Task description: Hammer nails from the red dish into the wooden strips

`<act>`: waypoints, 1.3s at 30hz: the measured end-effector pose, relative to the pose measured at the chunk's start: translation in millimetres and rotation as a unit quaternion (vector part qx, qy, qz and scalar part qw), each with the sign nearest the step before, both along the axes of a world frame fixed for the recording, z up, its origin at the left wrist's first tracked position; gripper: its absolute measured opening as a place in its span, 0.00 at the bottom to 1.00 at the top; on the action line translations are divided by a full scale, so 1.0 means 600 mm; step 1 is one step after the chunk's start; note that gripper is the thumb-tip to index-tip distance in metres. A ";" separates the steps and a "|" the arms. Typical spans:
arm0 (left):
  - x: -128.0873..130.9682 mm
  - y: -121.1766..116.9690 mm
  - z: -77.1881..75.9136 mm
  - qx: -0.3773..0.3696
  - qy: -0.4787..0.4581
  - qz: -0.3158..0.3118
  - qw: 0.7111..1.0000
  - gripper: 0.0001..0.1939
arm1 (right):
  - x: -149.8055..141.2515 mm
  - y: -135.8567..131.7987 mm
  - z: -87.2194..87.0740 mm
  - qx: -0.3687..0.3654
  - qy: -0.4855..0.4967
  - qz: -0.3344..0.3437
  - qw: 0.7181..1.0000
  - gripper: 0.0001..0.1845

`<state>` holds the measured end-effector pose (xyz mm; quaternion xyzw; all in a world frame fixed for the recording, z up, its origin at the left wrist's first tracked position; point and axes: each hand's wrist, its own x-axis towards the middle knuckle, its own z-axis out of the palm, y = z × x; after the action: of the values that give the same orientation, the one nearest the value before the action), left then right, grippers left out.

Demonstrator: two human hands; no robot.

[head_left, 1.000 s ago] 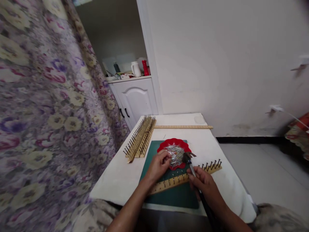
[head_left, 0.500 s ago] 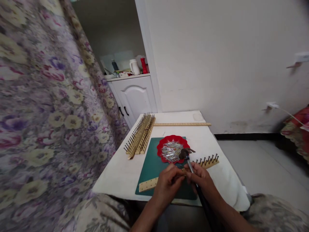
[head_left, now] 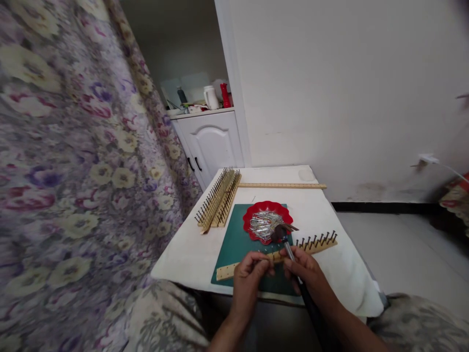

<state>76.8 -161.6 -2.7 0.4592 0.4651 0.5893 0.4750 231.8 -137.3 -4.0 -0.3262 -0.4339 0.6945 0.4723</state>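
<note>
My left hand (head_left: pixel 251 278) is pinched shut over a wooden strip (head_left: pixel 229 270) that lies across a green cutting mat (head_left: pixel 236 244); what its fingertips hold is too small to make out. My right hand (head_left: pixel 306 274) is closed round the dark handle of a hammer (head_left: pixel 284 237), whose head hangs over a red scalloped dish (head_left: pixel 267 215) filled with silver nails. The strip's right end (head_left: pixel 317 243) carries a row of upright dark nails. Both hands meet near the strip's middle.
Two nail-studded wooden strips (head_left: pixel 218 200) lie at the white table's left. A wooden ruler (head_left: pixel 282 186) rests along the far edge. A flowered curtain (head_left: pixel 80 161) hangs on the left. A white cabinet (head_left: pixel 210 144) stands behind. The white wall and grey floor lie to the right.
My left hand left the dish of nails and came back to the strip beside my right hand, fingers now pinched. The hammer stayed in my right hand.
</note>
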 end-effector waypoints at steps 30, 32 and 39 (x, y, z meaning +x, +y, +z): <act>-0.105 0.006 -0.062 0.070 0.523 0.059 0.848 0.14 | 0.006 -0.015 -0.007 0.032 -0.058 0.042 0.997 0.12; -0.106 0.007 -0.065 0.063 0.529 0.058 0.844 0.13 | 0.004 -0.016 -0.006 0.030 -0.058 0.047 0.997 0.12; -0.108 0.011 -0.071 0.058 0.494 0.067 0.865 0.10 | -0.030 -0.024 0.017 0.016 -0.042 0.117 0.992 0.11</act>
<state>11.7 -155.2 -45.5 0.6849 0.6333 0.3415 0.1150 213.6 -151.4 6.2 -0.2948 -0.4994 0.7237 0.3740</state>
